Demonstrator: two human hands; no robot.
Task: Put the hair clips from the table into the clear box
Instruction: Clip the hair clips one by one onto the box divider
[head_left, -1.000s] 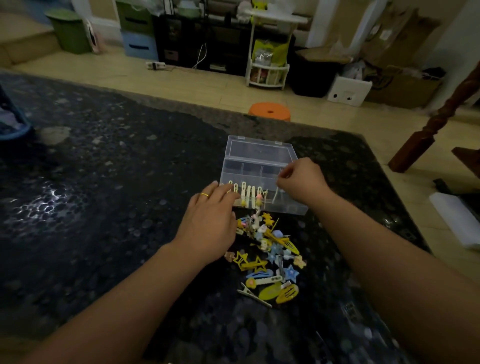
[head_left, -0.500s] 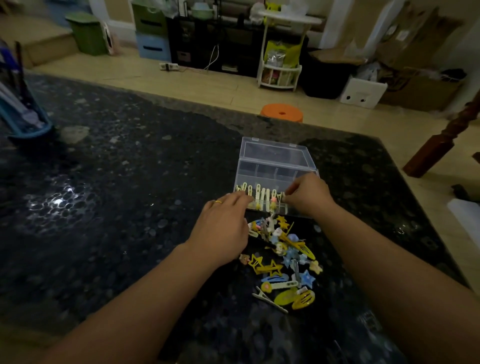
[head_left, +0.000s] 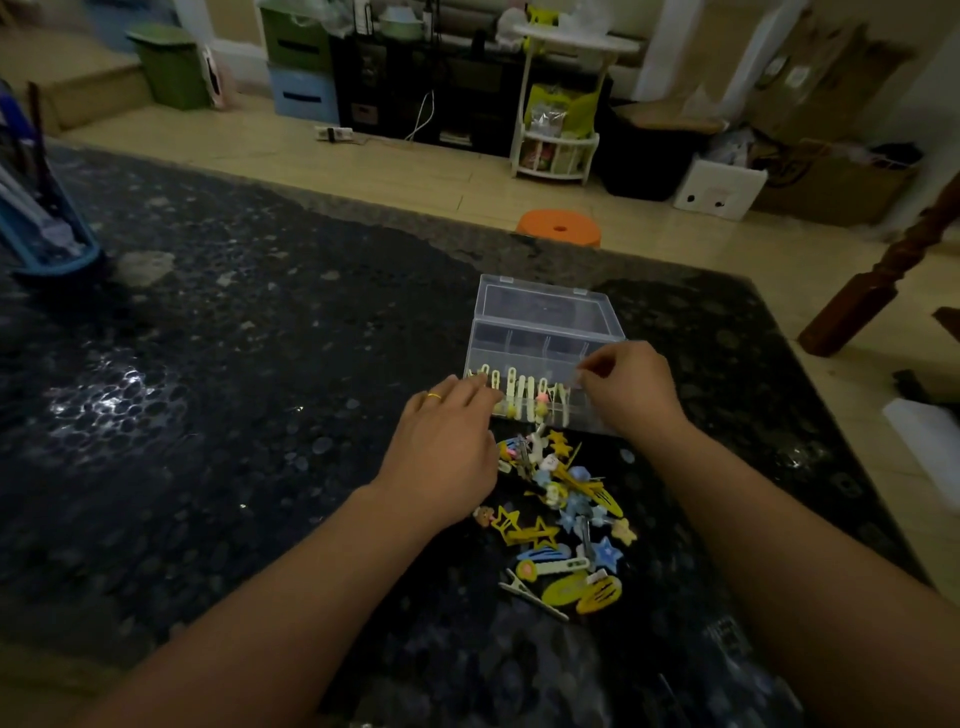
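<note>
A clear plastic box (head_left: 543, 332) with inner dividers stands open on the dark speckled table (head_left: 234, 405), its lid tipped back. Several pale yellow hair clips (head_left: 524, 389) are clipped in a row along its near wall. A pile of yellow, blue and white hair clips (head_left: 563, 525) lies on the table just in front of the box. My left hand (head_left: 447, 447), wearing a gold ring, rests at the box's near left corner, fingertips touching the wall. My right hand (head_left: 631, 387) pinches at the near right rim; what its fingers hold is too small to make out.
A blue holder (head_left: 47, 228) with long items stands at the table's far left. Beyond the far table edge are an orange stool (head_left: 560, 228), a white rack (head_left: 558, 140), boxes and bins on the floor. A wooden post (head_left: 883, 270) rises at the right.
The camera view shifted a little. My right hand stays at the box's near right rim and my left hand stays at the near left corner.
</note>
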